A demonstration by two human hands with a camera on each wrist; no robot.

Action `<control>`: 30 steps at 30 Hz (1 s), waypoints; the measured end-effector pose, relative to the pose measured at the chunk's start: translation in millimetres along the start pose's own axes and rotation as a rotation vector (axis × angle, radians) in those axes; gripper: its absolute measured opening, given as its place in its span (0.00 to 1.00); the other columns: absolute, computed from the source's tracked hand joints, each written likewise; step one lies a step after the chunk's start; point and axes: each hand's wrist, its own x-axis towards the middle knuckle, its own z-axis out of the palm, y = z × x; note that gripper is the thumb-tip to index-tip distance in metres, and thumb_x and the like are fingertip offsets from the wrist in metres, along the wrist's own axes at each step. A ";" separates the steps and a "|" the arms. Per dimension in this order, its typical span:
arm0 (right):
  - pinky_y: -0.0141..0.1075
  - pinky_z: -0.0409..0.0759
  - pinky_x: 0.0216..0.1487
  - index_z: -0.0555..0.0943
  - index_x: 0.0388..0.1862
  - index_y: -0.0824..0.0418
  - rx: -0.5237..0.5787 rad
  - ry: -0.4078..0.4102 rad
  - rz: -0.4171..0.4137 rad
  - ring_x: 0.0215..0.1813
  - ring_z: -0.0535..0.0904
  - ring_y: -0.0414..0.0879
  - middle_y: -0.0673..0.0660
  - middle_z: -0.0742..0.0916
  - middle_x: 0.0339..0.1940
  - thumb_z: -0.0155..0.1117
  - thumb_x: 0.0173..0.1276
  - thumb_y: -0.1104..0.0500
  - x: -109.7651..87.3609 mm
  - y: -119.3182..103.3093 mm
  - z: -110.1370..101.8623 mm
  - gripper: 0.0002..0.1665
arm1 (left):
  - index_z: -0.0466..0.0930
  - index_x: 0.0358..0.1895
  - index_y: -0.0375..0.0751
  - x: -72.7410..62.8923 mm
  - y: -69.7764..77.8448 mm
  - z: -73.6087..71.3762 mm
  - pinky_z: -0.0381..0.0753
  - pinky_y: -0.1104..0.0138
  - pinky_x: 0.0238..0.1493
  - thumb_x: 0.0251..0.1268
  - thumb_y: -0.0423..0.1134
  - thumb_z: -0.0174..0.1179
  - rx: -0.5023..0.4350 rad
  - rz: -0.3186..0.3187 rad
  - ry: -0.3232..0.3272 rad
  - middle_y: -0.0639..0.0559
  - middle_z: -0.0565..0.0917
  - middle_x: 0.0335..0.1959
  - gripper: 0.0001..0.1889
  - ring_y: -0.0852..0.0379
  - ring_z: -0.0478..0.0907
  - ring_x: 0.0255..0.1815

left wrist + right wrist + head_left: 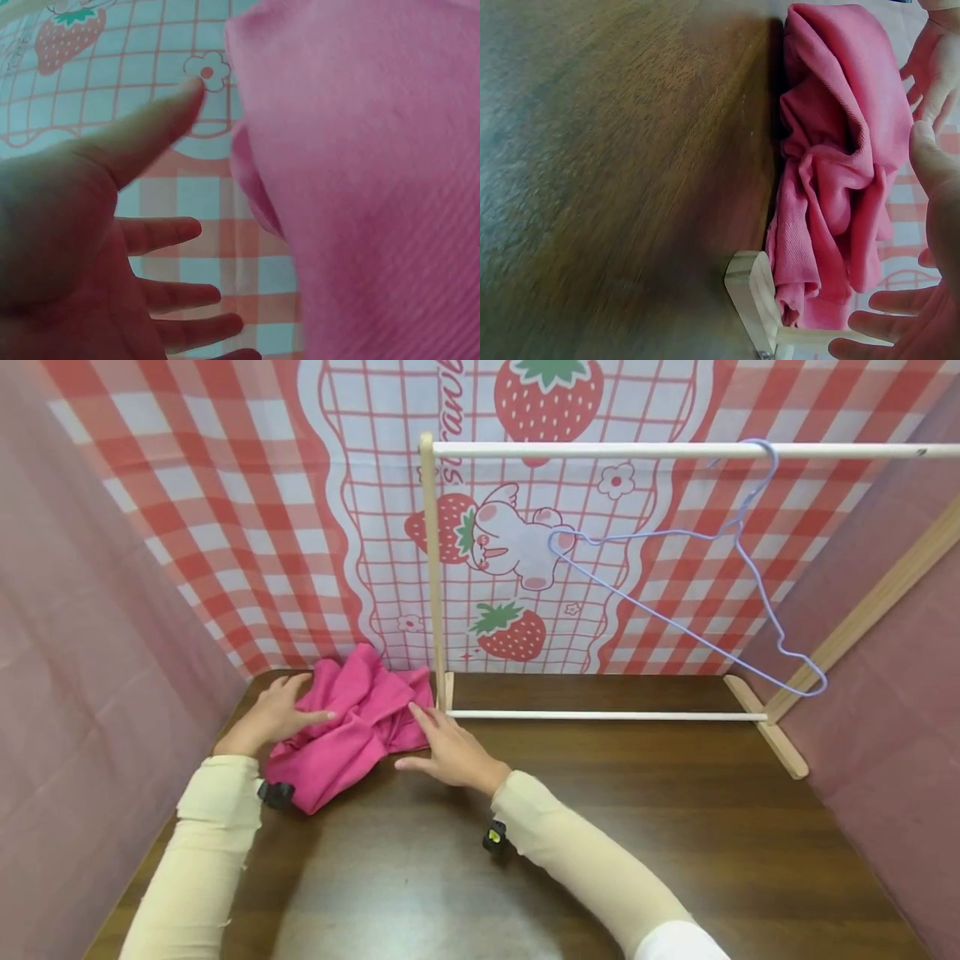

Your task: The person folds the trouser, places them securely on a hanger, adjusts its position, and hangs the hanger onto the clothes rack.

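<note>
A crumpled pink cloth [352, 718] lies in a heap at the back left of the table, its kind of garment hidden by the folds. At its left side is my left hand [273, 714], fingers spread and thumb pointing in over the cloth. My right hand [453, 752] is at the cloth's right edge, next to the rack's left post, its fingers extended. In the left wrist view, the cloth [375, 180] stands close in front of the straight fingers [180, 296]. The right wrist view shows the folded heap [832, 157] between both hands, neither gripping it.
A wooden rack stands at the back, with a white top rail [600, 450], a left post [432, 568] and a low white bar [607, 716]. A lilac wire hanger [675, 533] hangs from the rail. Checked strawberry fabric [247, 527] covers the back; pink curtains [97, 635] flank the brown table [420, 877].
</note>
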 end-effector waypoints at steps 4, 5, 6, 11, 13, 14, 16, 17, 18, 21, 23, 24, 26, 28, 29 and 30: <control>0.48 0.70 0.70 0.48 0.80 0.54 -0.004 0.005 0.002 0.73 0.66 0.56 0.64 0.67 0.74 0.59 0.62 0.29 5.8 -4.1 3.5 0.58 | 0.49 0.73 0.24 4.5 -5.9 0.4 0.58 0.37 0.69 0.63 0.54 0.63 -0.010 0.023 -0.026 0.20 0.55 0.70 0.49 0.24 0.53 0.71; 0.48 0.70 0.70 0.48 0.80 0.54 -0.001 0.008 0.002 0.73 0.67 0.56 0.64 0.67 0.74 0.60 0.62 0.29 7.3 -5.3 4.2 0.57 | 0.50 0.73 0.24 5.8 -7.0 0.7 0.58 0.38 0.70 0.63 0.53 0.63 -0.012 0.037 -0.030 0.20 0.57 0.70 0.48 0.25 0.54 0.71; 0.48 0.70 0.70 0.49 0.80 0.54 0.002 0.011 0.002 0.72 0.67 0.56 0.64 0.68 0.73 0.60 0.62 0.30 8.8 -6.6 4.9 0.57 | 0.50 0.73 0.23 7.3 -8.1 1.0 0.59 0.39 0.70 0.63 0.53 0.64 -0.010 0.051 -0.033 0.20 0.58 0.70 0.47 0.26 0.55 0.71; 0.49 0.69 0.71 0.50 0.80 0.54 -0.012 0.019 -0.003 0.72 0.68 0.56 0.65 0.68 0.73 0.61 0.61 0.29 17.0 -12.1 9.4 0.58 | 0.52 0.74 0.27 12.3 -10.4 1.3 0.62 0.39 0.68 0.62 0.53 0.64 0.001 0.064 -0.078 0.22 0.61 0.70 0.47 0.26 0.59 0.70; 0.50 0.68 0.71 0.51 0.80 0.53 -0.024 0.027 -0.008 0.73 0.67 0.57 0.65 0.68 0.73 0.61 0.60 0.29 20.9 -13.5 11.7 0.58 | 0.52 0.74 0.29 13.5 -11.9 1.9 0.63 0.39 0.68 0.62 0.54 0.64 -0.006 0.056 -0.101 0.22 0.61 0.69 0.46 0.26 0.60 0.69; 0.50 0.69 0.70 0.51 0.80 0.52 -0.031 0.028 -0.009 0.73 0.67 0.57 0.65 0.68 0.73 0.62 0.59 0.28 22.8 -14.1 12.9 0.58 | 0.53 0.74 0.30 14.0 -12.9 2.6 0.63 0.39 0.67 0.63 0.54 0.63 -0.012 0.056 -0.111 0.23 0.61 0.69 0.46 0.26 0.61 0.69; 0.51 0.69 0.70 0.52 0.79 0.51 -0.042 0.026 -0.012 0.73 0.66 0.57 0.66 0.67 0.74 0.62 0.58 0.27 26.3 -15.1 15.1 0.59 | 0.53 0.74 0.31 15.2 -15.8 4.7 0.64 0.39 0.67 0.63 0.54 0.63 -0.038 0.061 -0.123 0.22 0.62 0.69 0.45 0.26 0.62 0.68; 0.51 0.69 0.70 0.51 0.80 0.51 -0.049 0.022 -0.010 0.73 0.66 0.57 0.66 0.67 0.74 0.62 0.58 0.27 28.2 -15.5 16.3 0.59 | 0.53 0.74 0.31 15.5 -16.9 5.9 0.65 0.39 0.66 0.63 0.53 0.64 -0.053 0.067 -0.127 0.21 0.63 0.68 0.45 0.26 0.63 0.67; 0.51 0.69 0.70 0.51 0.80 0.50 -0.052 0.014 -0.004 0.73 0.66 0.57 0.65 0.66 0.74 0.62 0.57 0.27 29.9 -15.9 17.3 0.59 | 0.53 0.74 0.31 16.0 -18.2 7.1 0.65 0.39 0.66 0.63 0.52 0.64 -0.067 0.071 -0.131 0.21 0.63 0.68 0.44 0.26 0.64 0.67; 0.50 0.70 0.70 0.50 0.80 0.48 -0.062 -0.023 0.010 0.72 0.67 0.57 0.67 0.66 0.74 0.61 0.56 0.25 35.2 -16.8 20.2 0.60 | 0.53 0.75 0.32 17.5 -20.1 10.8 0.68 0.41 0.65 0.64 0.51 0.64 -0.111 0.060 -0.146 0.20 0.64 0.66 0.44 0.28 0.67 0.65; 0.48 0.70 0.70 0.50 0.80 0.47 -0.063 -0.044 0.020 0.71 0.68 0.57 0.68 0.67 0.73 0.62 0.56 0.25 39.5 -17.5 21.6 0.61 | 0.53 0.75 0.33 18.9 -20.1 12.1 0.70 0.42 0.63 0.64 0.51 0.64 -0.129 0.043 -0.150 0.20 0.65 0.66 0.44 0.30 0.69 0.63; 0.47 0.70 0.69 0.49 0.80 0.47 -0.065 -0.051 0.023 0.70 0.69 0.57 0.69 0.68 0.72 0.62 0.55 0.25 41.6 -17.6 22.3 0.61 | 0.52 0.75 0.33 19.7 -19.9 12.7 0.71 0.43 0.63 0.64 0.52 0.64 -0.138 0.031 -0.154 0.20 0.65 0.66 0.44 0.31 0.70 0.61; 0.45 0.70 0.69 0.49 0.80 0.47 -0.068 -0.060 0.032 0.68 0.71 0.56 0.70 0.70 0.70 0.63 0.54 0.24 45.5 -17.4 23.5 0.62 | 0.52 0.75 0.34 21.6 -19.3 13.7 0.72 0.44 0.62 0.64 0.52 0.63 -0.149 0.013 -0.164 0.21 0.66 0.66 0.44 0.34 0.72 0.58; 0.44 0.70 0.69 0.49 0.80 0.47 -0.070 -0.069 0.046 0.67 0.71 0.55 0.70 0.71 0.69 0.64 0.52 0.24 48.7 -17.0 24.3 0.64 | 0.52 0.75 0.35 23.5 -19.6 14.8 0.72 0.45 0.61 0.64 0.52 0.63 -0.153 -0.004 -0.178 0.22 0.65 0.67 0.44 0.36 0.71 0.57; 0.44 0.69 0.70 0.49 0.80 0.46 -0.067 -0.076 0.055 0.67 0.71 0.55 0.70 0.71 0.69 0.64 0.51 0.24 49.8 -16.8 24.9 0.64 | 0.52 0.76 0.36 24.2 -20.1 15.7 0.73 0.45 0.61 0.64 0.52 0.63 -0.157 -0.017 -0.191 0.22 0.64 0.67 0.44 0.36 0.71 0.57; 0.44 0.69 0.70 0.49 0.80 0.46 -0.056 -0.087 0.064 0.68 0.71 0.55 0.70 0.70 0.69 0.65 0.51 0.24 50.6 -17.0 25.1 0.64 | 0.51 0.76 0.36 24.9 -20.9 16.7 0.73 0.45 0.61 0.64 0.53 0.63 -0.161 -0.029 -0.207 0.23 0.63 0.68 0.44 0.36 0.70 0.58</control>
